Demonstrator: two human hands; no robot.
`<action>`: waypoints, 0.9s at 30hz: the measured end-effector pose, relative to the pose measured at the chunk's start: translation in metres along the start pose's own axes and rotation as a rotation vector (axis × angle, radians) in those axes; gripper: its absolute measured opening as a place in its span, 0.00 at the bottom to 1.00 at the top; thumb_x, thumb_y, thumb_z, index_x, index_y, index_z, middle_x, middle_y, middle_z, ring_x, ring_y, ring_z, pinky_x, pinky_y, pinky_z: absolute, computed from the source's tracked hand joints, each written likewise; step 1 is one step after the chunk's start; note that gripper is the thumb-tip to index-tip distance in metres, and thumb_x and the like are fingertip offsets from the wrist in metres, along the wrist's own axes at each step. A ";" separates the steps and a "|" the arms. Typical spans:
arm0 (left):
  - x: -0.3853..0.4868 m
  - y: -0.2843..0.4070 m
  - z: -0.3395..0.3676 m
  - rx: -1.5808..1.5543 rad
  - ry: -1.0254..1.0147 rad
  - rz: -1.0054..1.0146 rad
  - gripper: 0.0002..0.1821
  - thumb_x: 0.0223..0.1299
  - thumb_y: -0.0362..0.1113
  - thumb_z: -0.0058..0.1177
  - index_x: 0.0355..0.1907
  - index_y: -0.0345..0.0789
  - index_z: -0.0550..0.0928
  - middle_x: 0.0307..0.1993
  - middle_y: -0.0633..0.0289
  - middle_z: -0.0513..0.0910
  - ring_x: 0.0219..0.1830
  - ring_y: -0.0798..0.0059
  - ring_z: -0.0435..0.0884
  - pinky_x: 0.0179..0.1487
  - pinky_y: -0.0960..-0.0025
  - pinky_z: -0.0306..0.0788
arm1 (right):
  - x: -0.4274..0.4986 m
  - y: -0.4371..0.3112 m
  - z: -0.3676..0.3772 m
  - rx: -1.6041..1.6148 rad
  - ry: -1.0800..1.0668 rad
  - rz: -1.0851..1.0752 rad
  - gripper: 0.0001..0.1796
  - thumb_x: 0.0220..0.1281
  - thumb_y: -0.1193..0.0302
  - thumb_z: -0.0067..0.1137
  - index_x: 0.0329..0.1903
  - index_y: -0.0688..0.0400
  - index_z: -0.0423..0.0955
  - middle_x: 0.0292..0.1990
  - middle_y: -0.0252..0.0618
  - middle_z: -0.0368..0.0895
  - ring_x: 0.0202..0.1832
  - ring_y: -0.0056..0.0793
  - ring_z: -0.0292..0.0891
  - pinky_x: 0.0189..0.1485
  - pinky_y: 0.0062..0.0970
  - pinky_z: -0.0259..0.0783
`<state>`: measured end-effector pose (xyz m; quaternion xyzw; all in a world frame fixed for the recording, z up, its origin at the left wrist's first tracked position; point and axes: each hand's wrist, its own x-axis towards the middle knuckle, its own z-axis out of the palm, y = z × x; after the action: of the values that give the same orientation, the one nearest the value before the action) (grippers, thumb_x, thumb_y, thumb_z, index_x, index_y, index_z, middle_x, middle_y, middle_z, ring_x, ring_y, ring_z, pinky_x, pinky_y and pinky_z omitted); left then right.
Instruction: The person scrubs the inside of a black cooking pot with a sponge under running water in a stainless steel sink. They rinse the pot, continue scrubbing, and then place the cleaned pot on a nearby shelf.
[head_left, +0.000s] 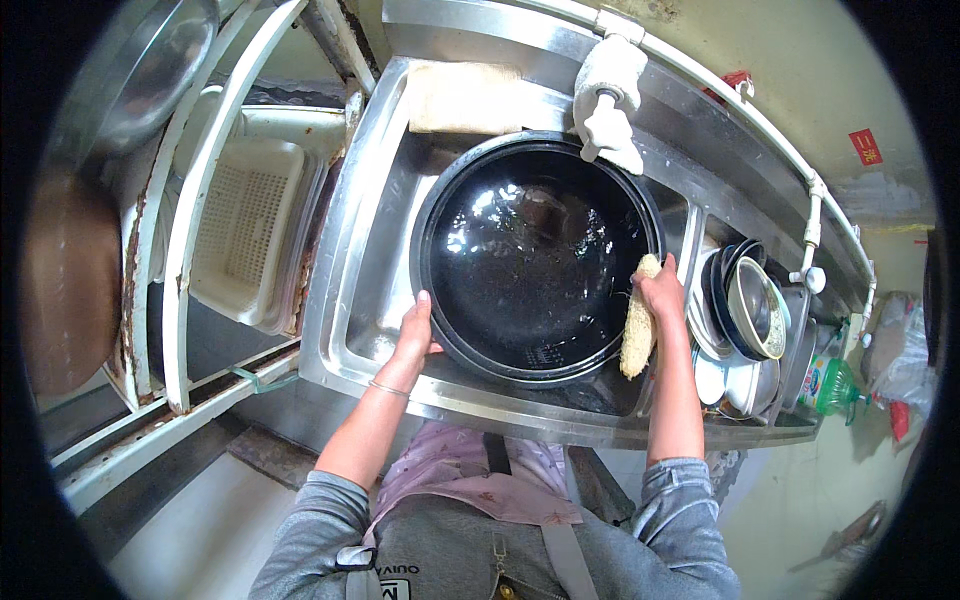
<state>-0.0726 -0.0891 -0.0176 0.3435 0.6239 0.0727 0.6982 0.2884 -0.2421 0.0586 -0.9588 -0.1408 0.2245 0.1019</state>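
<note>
A large black cooking pot, apparently a rice-cooker liner with level marks inside, sits in a stainless steel sink basin. Its inner surface is wet and shiny; whether water stands in it I cannot tell. At the pot's lower left rim, my left hand grips the edge, thumb up and fingers partly hidden beneath. My right hand holds a pale loofah scrubber against the right side of the rim. Over the pot's far edge hangs a white tap wrapped in cloth.
A folded tan cloth lies on the sink's back ledge. Stacked bowls fill the basin to the right, beside a green-tinted plastic bottle. At left, a rusty white rack holds plastic baskets. White pipes run behind.
</note>
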 end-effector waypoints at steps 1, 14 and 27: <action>-0.002 0.000 0.005 0.030 0.030 0.039 0.36 0.70 0.64 0.35 0.56 0.30 0.74 0.40 0.56 0.81 0.35 0.72 0.83 0.26 0.70 0.77 | 0.007 0.002 -0.002 -0.028 -0.016 0.015 0.49 0.45 0.59 0.66 0.68 0.66 0.54 0.54 0.63 0.76 0.58 0.56 0.74 0.62 0.39 0.68; 0.037 -0.008 0.006 0.171 0.245 0.173 0.14 0.72 0.42 0.42 0.39 0.31 0.72 0.29 0.58 0.77 0.24 0.70 0.76 0.16 0.68 0.66 | 0.000 -0.022 -0.090 0.121 -0.244 -0.195 0.40 0.37 0.64 0.66 0.57 0.70 0.69 0.42 0.53 0.82 0.44 0.38 0.79 0.51 0.30 0.72; 0.056 -0.031 0.023 0.276 0.180 0.041 0.12 0.71 0.36 0.39 0.47 0.33 0.74 0.29 0.60 0.76 0.22 0.72 0.74 0.17 0.67 0.66 | -0.047 -0.095 -0.160 0.129 -0.396 -0.389 0.32 0.40 0.64 0.61 0.51 0.68 0.71 0.37 0.44 0.79 0.39 0.31 0.75 0.46 0.28 0.70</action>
<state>-0.0500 -0.0917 -0.0820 0.4410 0.6808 0.0311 0.5840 0.3000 -0.1893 0.2426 -0.8427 -0.3249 0.3922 0.1744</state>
